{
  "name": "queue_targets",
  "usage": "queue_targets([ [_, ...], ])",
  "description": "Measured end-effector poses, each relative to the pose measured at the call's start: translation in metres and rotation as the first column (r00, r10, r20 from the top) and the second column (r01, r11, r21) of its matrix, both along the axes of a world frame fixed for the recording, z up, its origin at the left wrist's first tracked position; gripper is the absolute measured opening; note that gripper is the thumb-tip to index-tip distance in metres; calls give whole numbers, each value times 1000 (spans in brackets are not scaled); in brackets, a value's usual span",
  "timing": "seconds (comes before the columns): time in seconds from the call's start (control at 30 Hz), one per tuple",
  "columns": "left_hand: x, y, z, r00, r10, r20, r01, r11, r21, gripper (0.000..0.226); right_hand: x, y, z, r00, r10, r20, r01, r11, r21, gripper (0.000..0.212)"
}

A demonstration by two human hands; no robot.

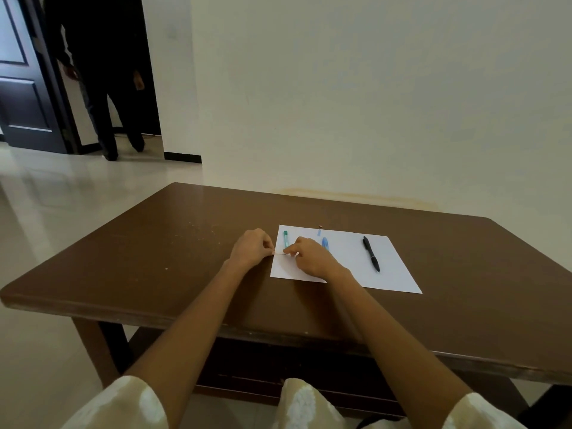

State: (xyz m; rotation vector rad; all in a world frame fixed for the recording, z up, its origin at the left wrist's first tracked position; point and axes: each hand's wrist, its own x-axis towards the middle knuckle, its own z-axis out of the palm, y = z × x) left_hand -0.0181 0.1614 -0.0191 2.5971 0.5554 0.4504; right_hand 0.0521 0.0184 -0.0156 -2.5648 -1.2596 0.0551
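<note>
A white sheet of paper lies on the brown table. My left hand and my right hand meet at the sheet's left edge and together pinch a thin pencil lead between their fingertips. A green lead case lies on the paper just behind them. A blue mechanical pencil sticks out from behind my right hand. A black pen lies further right on the sheet.
A small blue cap and a tiny brown piece lie at the paper's far edge. The table stands against a cream wall. A person in dark clothes stands in the doorway at the far left.
</note>
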Motion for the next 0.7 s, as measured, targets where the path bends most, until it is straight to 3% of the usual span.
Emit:
queue_targets([
  [0.3, -1, 14, 11, 986, -151, -69, 156, 985, 67, 17, -5, 2, -2, 992, 50, 115, -42, 997, -66, 42],
  [0.47, 4, 12, 25, 948, -233, -216, 274, 943, 188, 15, -7, 2, -5, 989, 27, 145, -21, 999, -42, 41],
  [0.7, 15, 3, 35, 886, -208, -414, 359, 873, 329, 10, -3, 5, -6, 986, 29, 162, -22, 999, -46, 40],
])
